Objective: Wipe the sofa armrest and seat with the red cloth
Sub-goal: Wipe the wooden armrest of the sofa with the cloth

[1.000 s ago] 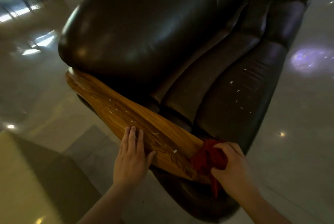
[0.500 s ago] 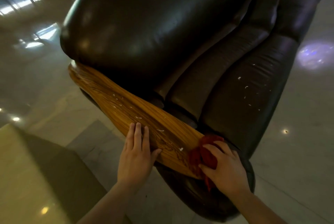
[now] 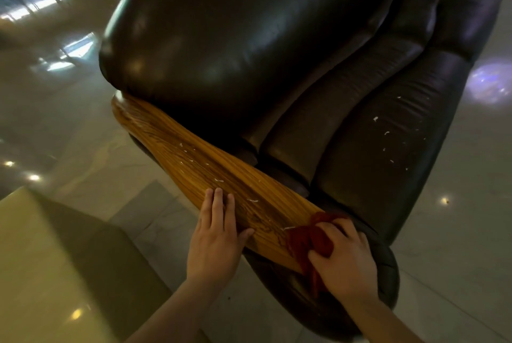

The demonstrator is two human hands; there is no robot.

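A dark leather sofa (image 3: 249, 38) fills the view, with a polished wooden armrest (image 3: 194, 160) running from left to lower right. Small white crumbs speckle the armrest and the seat cushion (image 3: 388, 143). My right hand (image 3: 343, 259) is shut on the bunched red cloth (image 3: 307, 237), pressing it onto the near end of the armrest. A tail of cloth hangs below the wood. My left hand (image 3: 216, 237) lies flat on the armrest's outer edge, fingers together and thumb spread, holding nothing.
Glossy tiled floor (image 3: 69, 121) surrounds the sofa, with light reflections. A pale yellowish block (image 3: 41, 273), maybe a table or box, stands at the lower left, close to my left forearm. Dark furniture legs show at the top left.
My right hand has slid the red cloth a little leftward along the near end of the armrest. My left hand stays flat on the wood.
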